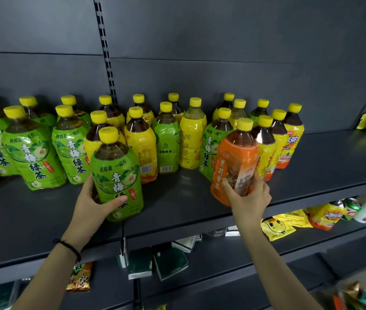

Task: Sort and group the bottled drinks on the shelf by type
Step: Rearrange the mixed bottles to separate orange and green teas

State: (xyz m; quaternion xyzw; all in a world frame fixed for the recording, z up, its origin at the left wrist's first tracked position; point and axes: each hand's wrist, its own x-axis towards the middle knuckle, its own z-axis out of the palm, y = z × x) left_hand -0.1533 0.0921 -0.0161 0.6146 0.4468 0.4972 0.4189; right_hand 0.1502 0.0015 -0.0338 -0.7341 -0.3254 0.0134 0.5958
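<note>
Gripping green-label bottle (119, 175) low, left hand (94, 204) | right hand (248, 198) clasps orange-label bottle (235, 157) on shelf (177, 211)

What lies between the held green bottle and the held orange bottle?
In the head view, only bare shelf lies between the green bottle and the orange bottle; other bottles stand farther back.
</note>
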